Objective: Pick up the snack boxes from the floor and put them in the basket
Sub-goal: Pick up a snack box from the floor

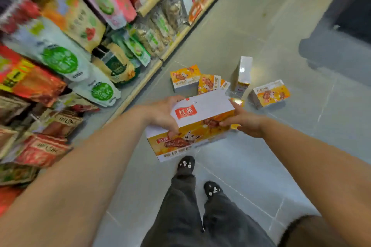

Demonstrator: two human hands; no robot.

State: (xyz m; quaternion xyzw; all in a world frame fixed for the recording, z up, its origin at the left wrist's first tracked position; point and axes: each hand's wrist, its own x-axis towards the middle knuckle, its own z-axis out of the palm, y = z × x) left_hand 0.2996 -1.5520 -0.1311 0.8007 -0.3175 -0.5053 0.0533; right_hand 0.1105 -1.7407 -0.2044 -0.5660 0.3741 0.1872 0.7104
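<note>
Right now, in the head view, your left grip (160, 115) is curled round the left end of the held snack boxes (202, 106), with the thumb over the orange front face. Your right grip (246, 123) clasps the right end, fingertips on the front. What you hold looks like two boxes, one white-topped with a red logo and one lower and nearer you, though blur makes the count uncertain. They hang in the air between both grips, above the floor (261, 26). Just beyond the grips, more boxes lie on the floor: an orange box (184, 77), a tilted box (208, 83) beside it, an upright white box (242, 72), and a further orange box (270, 92) beyond your right grip. Left of your left grip run the shelves (140, 84) packed with snack bags. Below the grips are your two dark shoes (185, 164).
</note>
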